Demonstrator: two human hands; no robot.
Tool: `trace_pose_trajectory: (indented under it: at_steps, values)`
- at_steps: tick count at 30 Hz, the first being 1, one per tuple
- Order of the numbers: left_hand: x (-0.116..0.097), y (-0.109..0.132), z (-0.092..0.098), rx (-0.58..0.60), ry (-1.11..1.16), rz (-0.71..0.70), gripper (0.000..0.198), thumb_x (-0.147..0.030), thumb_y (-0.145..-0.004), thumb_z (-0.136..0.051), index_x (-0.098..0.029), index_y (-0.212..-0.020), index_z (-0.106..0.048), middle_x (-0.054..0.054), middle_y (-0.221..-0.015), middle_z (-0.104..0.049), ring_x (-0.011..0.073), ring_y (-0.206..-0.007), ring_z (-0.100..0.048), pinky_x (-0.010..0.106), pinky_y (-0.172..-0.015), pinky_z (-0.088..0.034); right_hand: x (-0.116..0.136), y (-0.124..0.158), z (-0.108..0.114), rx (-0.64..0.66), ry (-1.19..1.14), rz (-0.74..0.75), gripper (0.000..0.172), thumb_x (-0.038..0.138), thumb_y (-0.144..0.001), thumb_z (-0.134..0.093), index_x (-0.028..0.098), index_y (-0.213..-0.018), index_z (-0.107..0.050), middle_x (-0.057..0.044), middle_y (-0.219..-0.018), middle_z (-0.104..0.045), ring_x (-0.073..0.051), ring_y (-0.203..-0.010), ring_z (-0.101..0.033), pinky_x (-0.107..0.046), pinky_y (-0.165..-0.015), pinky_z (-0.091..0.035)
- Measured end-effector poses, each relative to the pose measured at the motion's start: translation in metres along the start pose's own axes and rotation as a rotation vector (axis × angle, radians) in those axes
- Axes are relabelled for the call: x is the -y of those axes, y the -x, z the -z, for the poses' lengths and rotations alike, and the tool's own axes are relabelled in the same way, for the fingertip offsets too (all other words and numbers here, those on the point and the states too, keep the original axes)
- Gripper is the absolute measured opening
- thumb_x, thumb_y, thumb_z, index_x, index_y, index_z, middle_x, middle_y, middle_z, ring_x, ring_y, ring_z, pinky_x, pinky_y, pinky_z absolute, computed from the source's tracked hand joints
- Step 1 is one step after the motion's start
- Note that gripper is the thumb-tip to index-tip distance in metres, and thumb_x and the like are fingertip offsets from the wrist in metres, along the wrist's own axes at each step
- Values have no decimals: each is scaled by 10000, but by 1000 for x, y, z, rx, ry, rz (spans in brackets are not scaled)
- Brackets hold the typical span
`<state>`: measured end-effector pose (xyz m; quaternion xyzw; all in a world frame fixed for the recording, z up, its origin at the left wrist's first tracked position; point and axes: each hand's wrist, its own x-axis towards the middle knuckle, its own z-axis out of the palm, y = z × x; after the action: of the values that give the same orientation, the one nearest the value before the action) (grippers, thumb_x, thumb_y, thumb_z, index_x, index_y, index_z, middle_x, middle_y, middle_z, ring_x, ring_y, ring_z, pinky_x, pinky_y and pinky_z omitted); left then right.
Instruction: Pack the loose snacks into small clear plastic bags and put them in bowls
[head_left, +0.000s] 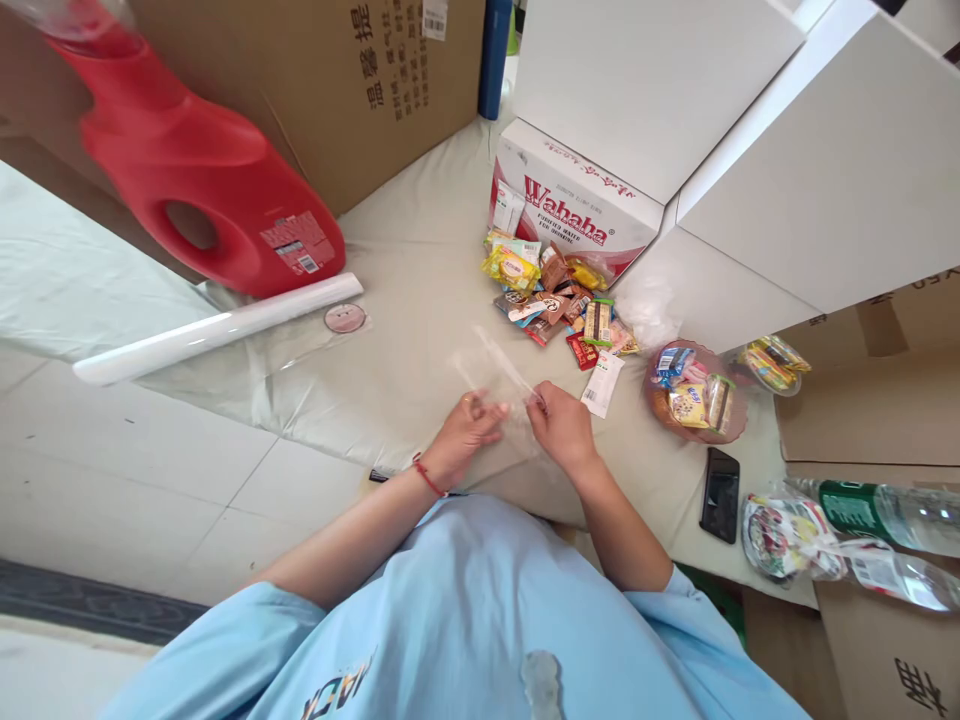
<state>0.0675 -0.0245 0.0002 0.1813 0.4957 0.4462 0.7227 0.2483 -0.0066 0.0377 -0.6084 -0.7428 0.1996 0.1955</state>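
Between my two hands, low over the cloth-covered surface, is a clear plastic bag (512, 372), thin and hard to make out. My right hand (561, 425) pinches its right edge, fingers pressed together. Beside its left part is my left hand (463, 435), thumb and fingers curled around the film, with a red string on the wrist. Just beyond my right hand lie a white packet (602, 384) and a pile of wrapped snacks (555, 290). A pink bowl (733, 425) with several snack packets stands farther right.
A Wahaha box (577, 205) stands behind the snacks. At left are a red jug (217, 170) and a white roll (217, 330). On the right are a phone (721, 495), a plastic bottle (885, 512), a tied bag (787, 538) and a snack tub (772, 365).
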Motion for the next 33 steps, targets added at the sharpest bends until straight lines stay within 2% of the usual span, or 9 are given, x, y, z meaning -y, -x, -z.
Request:
trace_pose_trajectory:
  at_steps: [4, 8, 15, 18, 22, 24, 26, 29, 33]
  values:
    - [4, -15, -13, 70, -67, -39, 463, -430, -597, -929, -181, -866, -647, 4, -813, -658, 144, -773, -631, 266, -714, -504, -7, 8, -14, 26, -683, -319, 235, 454, -835, -636, 242, -829, -535, 38, -665, -603, -150, -598, -563, -263, -581, -434]
    - [-10, -30, 2, 81, -102, -48, 453, -533, -661, -853, -191, -817, -600, -64, -643, -520, 119, -626, -587, 294, -684, -536, -35, 18, -5, -39, -1051, -637, 426, 525, -639, -787, 235, -805, -522, 88, -552, -486, -154, -590, -597, -219, -485, -392]
    - [-32, -53, 29, -77, -481, -223, 365, -543, -814, -698, -217, -792, -534, -84, -579, -455, 86, -441, -396, 231, -449, -342, -75, 41, 2, -114, -990, -734, 489, 610, -630, -803, 226, -771, -535, 105, -489, -436, -114, -460, -507, -199, -389, -307]
    - [-43, -59, 34, -250, -745, -323, 283, -493, -889, -597, -219, -851, -539, -61, -589, -488, 121, -463, -437, 256, -455, -359, -80, 46, -5, -83, -945, -704, 488, 655, -681, -754, 223, -774, -548, 101, -483, -427, -122, -438, -511, -208, -369, -299]
    - [-60, -46, 28, -542, -974, -608, 336, -415, -898, -587, -139, -1087, -552, 81, -914, -635, 193, -775, -606, 368, -738, -524, -77, 50, -11, -90, -922, -693, 465, 659, -735, -702, 225, -777, -541, 95, -497, -428, -132, -452, -540, -209, -371, -326]
    - [-62, -31, 18, -570, -1025, -737, 371, -389, -910, -573, -122, -1166, -553, 153, -1126, -621, 244, -1020, -599, 447, -948, -492, -75, 51, -13, -104, -928, -701, 446, 647, -756, -687, 229, -782, -532, 91, -518, -439, -137, -474, -562, -210, -384, -353]
    - [-56, -18, 4, -452, -1144, -844, 276, -379, -936, -545, -164, -1091, -622, 139, -1139, -648, 271, -1140, -573, 487, -1058, -425, -73, 53, -14, -128, -951, -704, 426, 631, -775, -677, 234, -789, -524, 88, -541, -448, -138, -491, -575, -215, -402, -381]
    - [-36, -11, -9, -102, -1454, -892, 255, -365, -976, -498, -210, -990, -700, 109, -1104, -723, 292, -1209, -595, 535, -1115, -371, -75, 61, -15, -196, -981, -689, 397, 614, -807, -654, 238, -803, -525, 84, -571, -459, -137, -507, -576, -228, -429, -413]
    - [-10, -24, -1, 59, -1733, -799, 375, -347, -997, -460, -204, -1273, -670, 148, -1460, -612, 324, -1446, -457, 643, -1214, -217, -86, 85, -11, -235, -901, -705, 393, 627, -841, -615, 246, -803, -525, 72, -585, -477, -156, -537, -588, -247, -453, -429]
